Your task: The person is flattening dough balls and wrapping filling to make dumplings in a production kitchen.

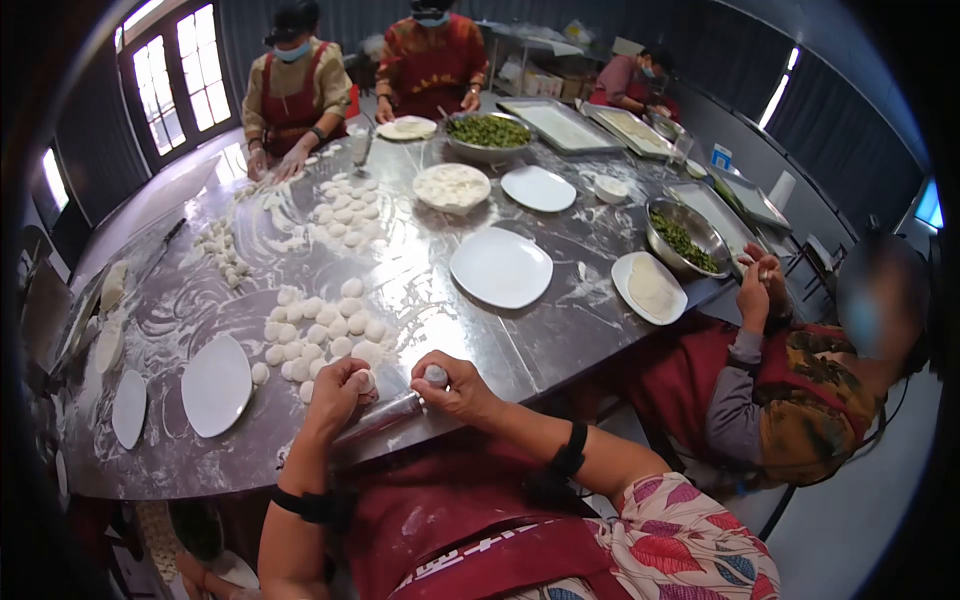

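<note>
At the table's near edge, my left hand (pixel 338 395) is closed, its fingers pinching the edge of a small piece of dough (pixel 368 381). Just right of it, my right hand (pixel 455 390) is wrapped round what looks like a small rolling pin (pixel 435 375); only its pale rounded end shows. Beyond my hands lies a cluster of several flattened dough pieces (pixel 320 328) on the floured metal table (pixel 440 335). One separate dough piece (pixel 260 373) sits beside a white plate (pixel 217 385), left of my left hand.
Ahead stand a white plate (pixel 501 267), a bowl of flour (pixel 452 188) and a bowl of chopped greens (pixel 488 132). At the right, a co-worker (pixel 780 390) sits near a metal bowl of greens (pixel 685 240) and a plate of wrappers (pixel 650 288). Other people work across the table.
</note>
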`<state>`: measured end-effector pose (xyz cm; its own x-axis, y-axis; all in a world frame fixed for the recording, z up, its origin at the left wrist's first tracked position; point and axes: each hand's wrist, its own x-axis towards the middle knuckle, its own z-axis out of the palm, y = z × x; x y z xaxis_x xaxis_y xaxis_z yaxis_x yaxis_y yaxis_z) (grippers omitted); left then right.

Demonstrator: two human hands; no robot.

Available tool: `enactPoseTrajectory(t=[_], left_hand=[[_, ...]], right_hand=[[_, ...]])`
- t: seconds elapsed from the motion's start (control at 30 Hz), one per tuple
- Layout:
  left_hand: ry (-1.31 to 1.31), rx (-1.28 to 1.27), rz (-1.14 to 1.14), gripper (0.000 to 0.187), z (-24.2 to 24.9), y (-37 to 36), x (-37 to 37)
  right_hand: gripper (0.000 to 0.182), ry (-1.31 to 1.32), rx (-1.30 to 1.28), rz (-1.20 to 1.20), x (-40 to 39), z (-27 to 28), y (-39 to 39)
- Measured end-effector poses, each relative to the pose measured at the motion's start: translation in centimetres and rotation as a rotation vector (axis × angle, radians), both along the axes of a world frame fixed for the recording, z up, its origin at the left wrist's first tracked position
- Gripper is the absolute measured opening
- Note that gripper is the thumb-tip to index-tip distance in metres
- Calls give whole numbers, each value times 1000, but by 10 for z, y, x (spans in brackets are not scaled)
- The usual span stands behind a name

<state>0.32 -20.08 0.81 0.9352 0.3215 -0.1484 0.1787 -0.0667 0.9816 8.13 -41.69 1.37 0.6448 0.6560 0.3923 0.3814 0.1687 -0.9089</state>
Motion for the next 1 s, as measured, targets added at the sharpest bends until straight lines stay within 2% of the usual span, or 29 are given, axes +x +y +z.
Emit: enactPoseTrajectory(t=[0.07, 0.17, 0.3, 0.37, 0.4, 0.43, 0.5, 0.53, 0.57, 0.63, 0.83, 1.0], left_hand=[[19, 130, -116, 19, -10, 4, -4], [-49, 46, 31, 21, 10, -1, -8], [-32, 446, -98, 18, 3, 2, -16], [-2, 528, -81, 18, -6, 6, -15], [-37, 585, -34, 18, -4, 10, -14], [22, 438, 74, 24, 8, 8, -14], [-59, 281, 143, 21, 7, 17, -12], [-68, 270, 112, 22, 8, 18, -15], [-20, 390, 70, 22, 16, 13, -18], [18, 283, 2, 20, 1, 10, -18], [154, 663, -71, 18, 10, 5, -15], [163, 779, -98, 17, 8, 2, -13]], right_hand=[[10, 71, 5, 6, -3, 3, 1], [8, 227, -2, 39, 0, 3, 6], [4, 7, 153, -65, -6, -1, 11], [6, -115, 183, -94, 3, -10, 16], [6, 47, 139, -64, -2, 5, 13], [6, 214, 126, -75, -6, 6, 15], [9, 101, 147, -66, -6, -1, 15], [19, 94, 37, -113, -9, 0, 11], [30, 46, 112, -132, -11, -4, 14], [38, 48, 113, -155, -16, 2, 16], [17, -8, 99, -163, 1, -4, 27], [13, 23, 101, -172, 9, 1, 40]])
